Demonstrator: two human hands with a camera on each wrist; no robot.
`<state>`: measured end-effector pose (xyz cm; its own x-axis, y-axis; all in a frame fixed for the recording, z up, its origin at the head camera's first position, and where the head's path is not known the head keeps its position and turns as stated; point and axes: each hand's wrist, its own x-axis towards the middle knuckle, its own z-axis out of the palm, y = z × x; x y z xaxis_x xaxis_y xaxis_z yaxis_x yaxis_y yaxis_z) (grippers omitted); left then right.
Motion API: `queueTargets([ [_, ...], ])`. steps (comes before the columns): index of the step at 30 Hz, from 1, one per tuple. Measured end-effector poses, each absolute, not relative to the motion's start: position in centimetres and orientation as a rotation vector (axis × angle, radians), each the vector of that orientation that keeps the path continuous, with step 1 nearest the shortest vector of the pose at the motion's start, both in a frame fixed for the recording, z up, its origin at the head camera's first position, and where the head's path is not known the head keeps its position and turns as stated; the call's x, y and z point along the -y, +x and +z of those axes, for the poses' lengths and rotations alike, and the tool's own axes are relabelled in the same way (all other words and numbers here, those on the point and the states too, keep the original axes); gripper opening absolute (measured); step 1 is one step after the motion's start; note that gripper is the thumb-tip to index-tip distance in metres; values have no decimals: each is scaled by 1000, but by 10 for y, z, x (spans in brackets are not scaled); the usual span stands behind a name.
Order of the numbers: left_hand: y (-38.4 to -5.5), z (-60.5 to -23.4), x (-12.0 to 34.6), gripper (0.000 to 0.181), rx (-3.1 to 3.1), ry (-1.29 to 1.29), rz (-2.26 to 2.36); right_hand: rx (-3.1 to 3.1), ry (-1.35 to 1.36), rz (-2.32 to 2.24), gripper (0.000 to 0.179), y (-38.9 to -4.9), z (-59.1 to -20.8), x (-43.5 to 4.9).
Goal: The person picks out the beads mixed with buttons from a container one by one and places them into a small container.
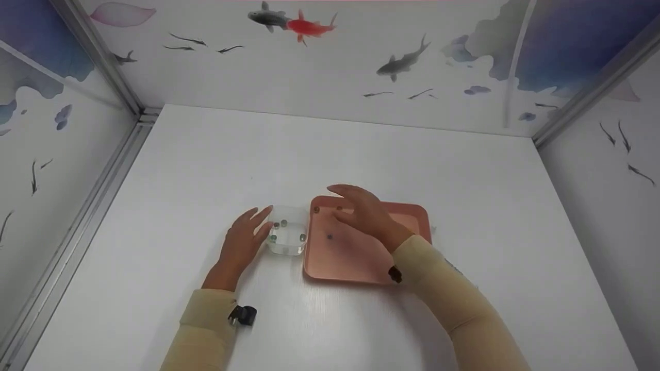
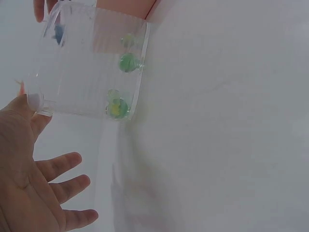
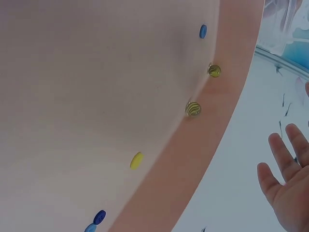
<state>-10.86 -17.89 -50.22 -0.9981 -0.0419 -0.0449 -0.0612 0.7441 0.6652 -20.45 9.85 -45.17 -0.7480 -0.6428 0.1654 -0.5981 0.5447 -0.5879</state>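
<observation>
My left hand is at the left side of a clear plastic box. In the left wrist view, its thumb and index finger pinch the box's edge while the other fingers stretch out. Several glass marbles lie in the box. Over the pink tray my right hand hovers, thumb and fingers apart, with nothing seen between them. Two yellow-striped marbles lie along the tray's edge. Near them are a yellow button, a blue button and a dark blue button.
The box stands directly against the tray's left side on a white table. Walls printed with fish enclose the back and both sides. A small black device is strapped to the left sleeve.
</observation>
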Motion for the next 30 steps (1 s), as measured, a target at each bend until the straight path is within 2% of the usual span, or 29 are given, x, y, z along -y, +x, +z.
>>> queueTargets([
  [30,-109,-502,179,49,-2890,-92,1130,-2675,-671,-1012,46,-216,-466,-102],
])
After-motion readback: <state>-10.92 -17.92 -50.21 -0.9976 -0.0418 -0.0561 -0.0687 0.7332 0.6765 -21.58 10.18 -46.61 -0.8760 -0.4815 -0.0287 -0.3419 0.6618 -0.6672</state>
